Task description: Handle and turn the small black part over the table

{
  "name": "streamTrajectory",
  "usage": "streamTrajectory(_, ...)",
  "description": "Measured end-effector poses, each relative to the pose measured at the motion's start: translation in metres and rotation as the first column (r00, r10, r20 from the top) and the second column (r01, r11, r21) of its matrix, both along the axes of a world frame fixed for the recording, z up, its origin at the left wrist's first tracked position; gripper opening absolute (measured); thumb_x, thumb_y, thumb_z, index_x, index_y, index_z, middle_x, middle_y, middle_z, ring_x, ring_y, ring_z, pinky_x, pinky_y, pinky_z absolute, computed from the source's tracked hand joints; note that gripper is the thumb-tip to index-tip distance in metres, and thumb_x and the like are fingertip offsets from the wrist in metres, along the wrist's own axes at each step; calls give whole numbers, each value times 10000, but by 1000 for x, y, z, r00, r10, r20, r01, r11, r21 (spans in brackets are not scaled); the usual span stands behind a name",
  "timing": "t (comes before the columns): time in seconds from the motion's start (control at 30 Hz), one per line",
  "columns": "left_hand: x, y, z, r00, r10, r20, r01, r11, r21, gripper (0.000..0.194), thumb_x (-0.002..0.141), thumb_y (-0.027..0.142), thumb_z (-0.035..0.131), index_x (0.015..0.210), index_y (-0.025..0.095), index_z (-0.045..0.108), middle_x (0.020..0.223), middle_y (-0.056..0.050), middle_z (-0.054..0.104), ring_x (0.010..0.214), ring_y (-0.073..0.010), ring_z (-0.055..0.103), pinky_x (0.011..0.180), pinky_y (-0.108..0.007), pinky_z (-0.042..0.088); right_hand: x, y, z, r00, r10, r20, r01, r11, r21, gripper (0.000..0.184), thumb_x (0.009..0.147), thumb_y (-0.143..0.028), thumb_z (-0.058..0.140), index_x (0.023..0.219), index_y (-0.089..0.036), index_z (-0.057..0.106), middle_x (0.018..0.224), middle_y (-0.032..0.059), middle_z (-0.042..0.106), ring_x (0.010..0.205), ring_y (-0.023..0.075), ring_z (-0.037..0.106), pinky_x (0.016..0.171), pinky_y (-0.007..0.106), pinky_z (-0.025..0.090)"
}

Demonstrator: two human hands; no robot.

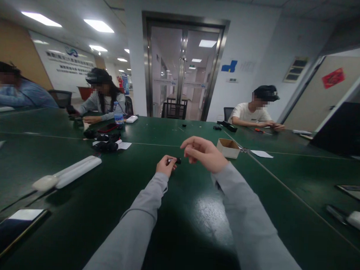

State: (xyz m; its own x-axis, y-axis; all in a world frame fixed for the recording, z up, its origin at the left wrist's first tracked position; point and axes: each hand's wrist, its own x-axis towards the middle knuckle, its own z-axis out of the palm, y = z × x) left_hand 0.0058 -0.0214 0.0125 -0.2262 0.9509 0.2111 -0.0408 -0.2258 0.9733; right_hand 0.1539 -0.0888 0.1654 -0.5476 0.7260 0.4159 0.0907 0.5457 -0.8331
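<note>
My left hand [165, 165] is closed in a pinch on a small black part with a shiny end [178, 161]. The part is too small to name more exactly, and my fingers cover some of it. To its right, my right hand [205, 153] hovers above the green table [192, 190]. Its fingers are loosely bent and a little apart, with nothing visible between them. Beyond my right wrist stands a small open cardboard box [229, 149]; its contents do not show.
A white power strip [75, 171] and a phone [14, 231] lie to the left. Farther off are black gear [107, 142] and a water bottle [119, 115]. An orange screwdriver [259, 131] lies near a seated person [254, 112]. Two more people sit at the far left.
</note>
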Motion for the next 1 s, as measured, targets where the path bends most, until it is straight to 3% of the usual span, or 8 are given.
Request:
streamTrajectory(0.07,-1,3,-1,999,41,10,-41,998,49,337,658,445,610,776,135,549,501,18,547,425,-72,487,448,-176,380,-2,46,-45,960,-278,-25,272,951,-150,144,746,-252,580,846,-151,558,610,-32,523,379,52,464,315,140,355)
streamTrajectory(0.1,-1,4,-1,999,49,12,-50,997,63,345,657,454,605,772,134,547,495,19,541,417,-69,477,439,-174,374,-3,63,-68,902,-428,-60,405,885,-230,167,731,-261,594,849,-155,543,603,-43,505,341,43,439,284,139,327)
streamTrajectory(0.13,-1,5,-2,999,46,12,-47,997,67,353,654,462,605,769,133,548,495,19,538,414,-67,471,435,-172,371,-5,75,-90,855,-509,-96,461,832,-308,217,722,-277,605,891,-164,530,614,-49,497,326,43,437,270,141,321)
streamTrajectory(0.2,-1,6,-3,1000,28,1,-28,997,76,371,648,477,605,773,131,554,504,17,537,418,-65,467,431,-170,369,-8,88,-127,838,-515,-181,395,801,-451,317,706,-326,620,956,-169,505,639,-42,508,326,58,465,267,154,346)
streamTrajectory(0.3,-1,7,-4,1000,-15,-6,16,997,71,399,635,493,612,787,127,565,527,8,540,441,-67,474,425,-165,363,-9,92,-157,880,-375,-292,189,840,-509,447,635,-368,685,990,-170,501,690,-11,552,393,99,548,313,176,420)
streamTrajectory(0.5,0,15,-7,995,-93,-35,93,996,6,386,604,473,644,777,132,587,573,11,528,473,-68,478,407,-157,359,-3,99,-164,878,-282,-386,54,861,-506,470,545,-368,758,900,-152,539,641,0,584,448,125,585,391,197,485)
streamTrajectory(0.83,-5,11,1,973,-229,4,228,968,-107,319,634,365,661,845,129,617,606,-15,577,508,-80,534,441,-162,398,-3,99,-164,860,-299,-414,37,845,-534,366,568,-288,754,862,-137,598,604,18,600,471,123,588,426,200,513)
streamTrajectory(1.0,-3,13,-5,984,-178,-10,176,981,-76,319,655,363,648,865,135,571,669,-29,615,459,-69,528,414,-157,382,-3,101,-166,828,-362,-427,87,837,-540,300,575,-226,742,832,-148,609,564,1,586,474,122,587,418,190,514)
